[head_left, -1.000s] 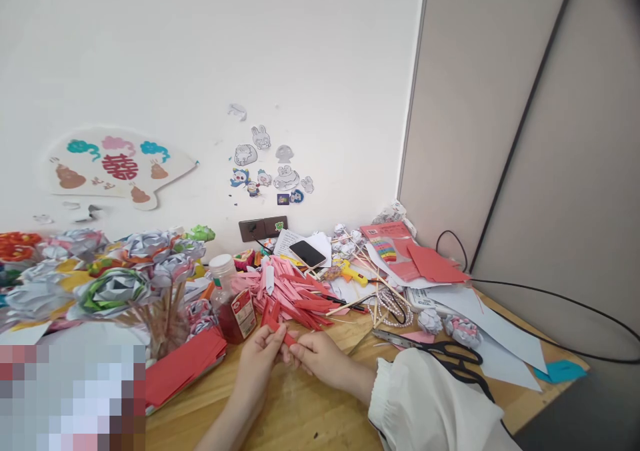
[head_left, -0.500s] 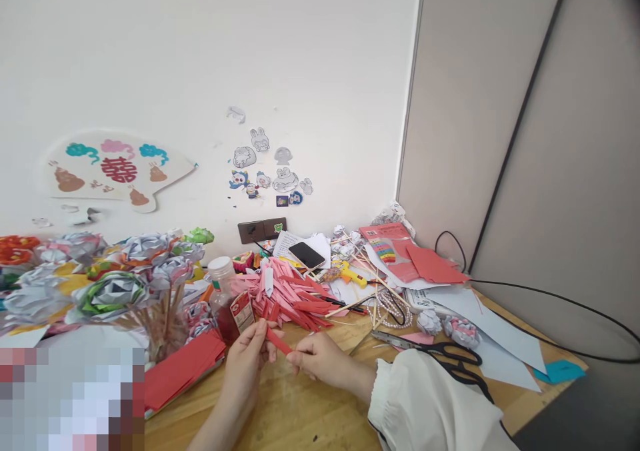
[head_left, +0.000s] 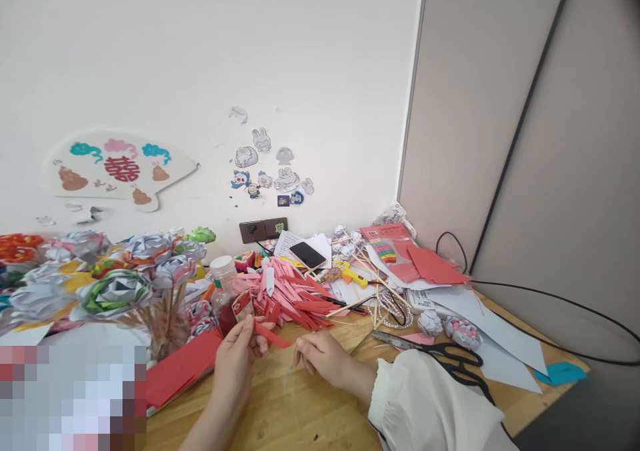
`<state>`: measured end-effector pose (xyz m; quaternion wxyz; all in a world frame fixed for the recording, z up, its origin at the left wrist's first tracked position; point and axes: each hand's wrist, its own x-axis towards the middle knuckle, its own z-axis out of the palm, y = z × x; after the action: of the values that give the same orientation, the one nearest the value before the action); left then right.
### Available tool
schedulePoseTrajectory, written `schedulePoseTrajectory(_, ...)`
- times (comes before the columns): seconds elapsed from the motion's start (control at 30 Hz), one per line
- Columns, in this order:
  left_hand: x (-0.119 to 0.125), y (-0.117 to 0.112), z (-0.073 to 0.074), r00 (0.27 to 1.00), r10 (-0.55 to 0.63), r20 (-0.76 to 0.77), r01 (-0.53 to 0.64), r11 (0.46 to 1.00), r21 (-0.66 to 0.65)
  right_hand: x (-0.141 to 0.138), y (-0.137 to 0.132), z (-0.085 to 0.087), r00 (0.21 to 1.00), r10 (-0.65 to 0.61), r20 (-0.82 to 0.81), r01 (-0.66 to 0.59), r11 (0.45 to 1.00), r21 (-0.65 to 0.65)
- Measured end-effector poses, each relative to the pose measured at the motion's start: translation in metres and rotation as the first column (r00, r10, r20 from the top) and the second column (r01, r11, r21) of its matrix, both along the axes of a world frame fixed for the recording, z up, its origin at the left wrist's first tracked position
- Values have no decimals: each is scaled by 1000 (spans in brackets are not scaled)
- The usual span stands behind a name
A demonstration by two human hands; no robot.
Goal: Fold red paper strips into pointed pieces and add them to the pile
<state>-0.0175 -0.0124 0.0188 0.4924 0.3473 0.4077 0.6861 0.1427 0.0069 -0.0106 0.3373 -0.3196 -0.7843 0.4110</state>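
My left hand [head_left: 245, 341] pinches a folded red paper strip [head_left: 273, 336] between thumb and fingers. The strip's free end points right, toward my other hand. Just past that end, my right hand [head_left: 320, 358] is held with its fingers curled together and nothing seen in them; it does not touch the strip. Behind both hands lies a heap of pink and red paper strips [head_left: 290, 288]. A small red-and-white box [head_left: 242, 304] and a glass jar [head_left: 223, 281] with a white lid stand beyond my left hand.
Paper flowers [head_left: 120, 291] on sticks crowd the left, with red paper sheets [head_left: 185, 368] in front. Black-handled scissors [head_left: 450, 354] lie by my right sleeve. A phone [head_left: 307, 256], a yellow glue gun [head_left: 353, 275], bead strings [head_left: 393, 308] and white paper [head_left: 515, 361] cover the back and right.
My right hand has let go of the strip's end and moved slightly right. The strip stays in my left hand, which has shifted a little left.
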Motion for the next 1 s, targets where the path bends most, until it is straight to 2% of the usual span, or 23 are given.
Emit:
schedulePoseTrajectory(0.13, 1, 0, -2, 999, -21, -32, 19, 999, -47, -3, 0, 2, 990, -121, 72, 109, 982, 155)
schedulePoseTrajectory(0.33, 3, 1, -5, 997, -43, -59, 38, 996, -85, -3, 0, 2, 965, -170, 199, 99, 941, 324)
schedulePoseTrajectory(0.43, 3, 1, -5, 997, -18, -75, 10, 995, -100, -2, -1, 5, 953, -185, 240, 88, 927, 365)
schedulePoseTrajectory(0.67, 6, -2, -2, 997, 8, -82, -14, 997, -79, -5, -4, 8, 975, -159, 157, 106, 948, 301)
schedulePoseTrajectory(0.9, 3, -2, 6, 997, 7, -80, -9, 999, -33, -6, 0, 4, 995, -90, -52, 93, 994, 54)
schedulePoseTrajectory(1.0, 0, -2, 12, 990, 30, -137, -30, 1000, 4, -5, 0, 3, 994, -94, -48, 97, 994, 54)
